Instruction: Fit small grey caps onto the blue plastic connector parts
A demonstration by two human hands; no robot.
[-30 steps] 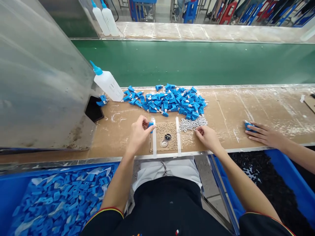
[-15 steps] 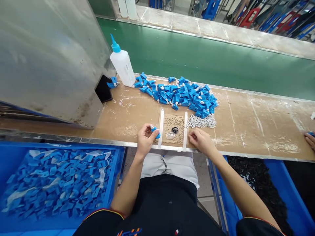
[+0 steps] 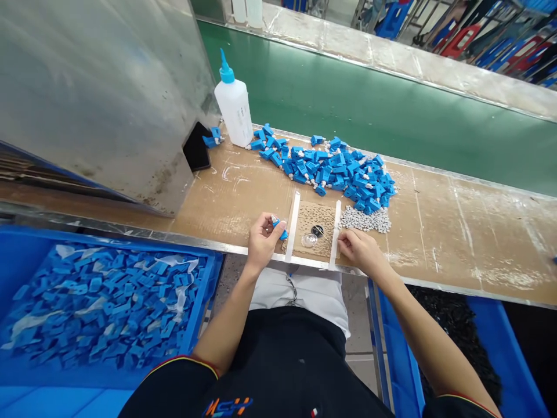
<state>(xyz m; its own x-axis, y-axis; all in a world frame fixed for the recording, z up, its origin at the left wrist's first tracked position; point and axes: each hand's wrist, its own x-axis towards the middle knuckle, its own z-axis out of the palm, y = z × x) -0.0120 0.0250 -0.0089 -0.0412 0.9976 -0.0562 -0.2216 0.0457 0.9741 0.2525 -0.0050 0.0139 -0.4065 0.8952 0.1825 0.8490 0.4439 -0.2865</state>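
Note:
Between the thumb and fingers of my left hand (image 3: 263, 242) is a small blue plastic part (image 3: 281, 230) with a white tip. My right hand (image 3: 357, 249) is closed in a pinch at the right tape strip; whatever its fingertips hold is hidden. Between the hands lies a piece of perforated cardboard (image 3: 304, 216), taped down by two white strips. On it sit a small black round dish (image 3: 317, 231) and a clear round dish (image 3: 309, 240), with a thin stick across the black one. Small grey pieces (image 3: 366, 219) lie heaped just beyond my right hand.
A pile of blue parts (image 3: 335, 165) spreads along the back of the bench. A white squeeze bottle (image 3: 235, 110) stands left of it, near a dark flat object (image 3: 197, 148) by the metal panel. Blue bins (image 3: 211, 284) flank me below; the green belt (image 3: 348, 93) runs behind.
The camera view has shifted, so the bench items appear farther right. Both hands keep nearly the same pose, the blue part still in my left. The other person's hand at the right edge has left view.

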